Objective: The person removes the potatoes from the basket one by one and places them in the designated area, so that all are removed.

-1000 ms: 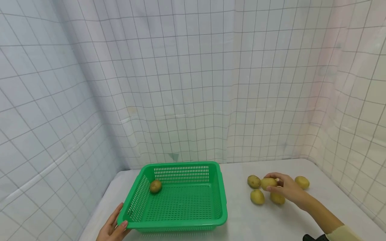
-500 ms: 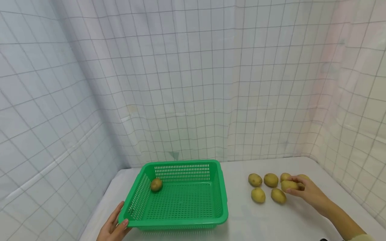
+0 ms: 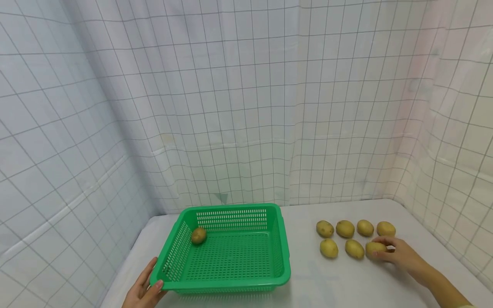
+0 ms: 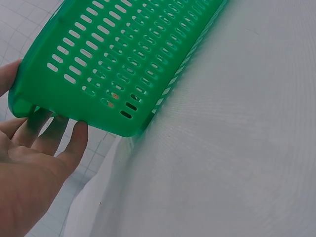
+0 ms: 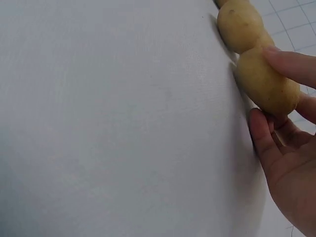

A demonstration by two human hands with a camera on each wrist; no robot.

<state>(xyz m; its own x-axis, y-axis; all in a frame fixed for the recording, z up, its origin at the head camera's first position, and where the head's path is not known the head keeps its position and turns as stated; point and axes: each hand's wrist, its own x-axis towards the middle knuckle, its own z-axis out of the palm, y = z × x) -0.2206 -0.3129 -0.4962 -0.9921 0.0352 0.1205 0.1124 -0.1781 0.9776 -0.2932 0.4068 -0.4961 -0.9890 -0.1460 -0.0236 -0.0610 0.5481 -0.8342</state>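
Observation:
My right hand (image 3: 402, 257) holds a yellow-brown potato (image 3: 374, 250) at the right end of the front row on the white-covered table. In the right wrist view, thumb and fingers are around this potato (image 5: 266, 84), with another potato (image 5: 239, 23) close beyond it. Two more potatoes, one of them an oval potato (image 3: 354, 249), lie to its left, and a back row holds several, including a potato (image 3: 386, 229) just behind. With thumb over the rim and fingers beneath, my left hand (image 3: 142, 287) grips the near left corner of a green plastic basket (image 3: 231, 284).
Inside the basket, a single browner potato (image 3: 198, 235) rests by the far left corner. White table cover (image 3: 308, 282) stretches between the basket and the potatoes. Grid-patterned white curtains (image 3: 239, 107) close off the back and both sides.
My right hand has set a potato in the back row, moved right, and brought another potato down to the right end of the front row. The left hand stays on the basket.

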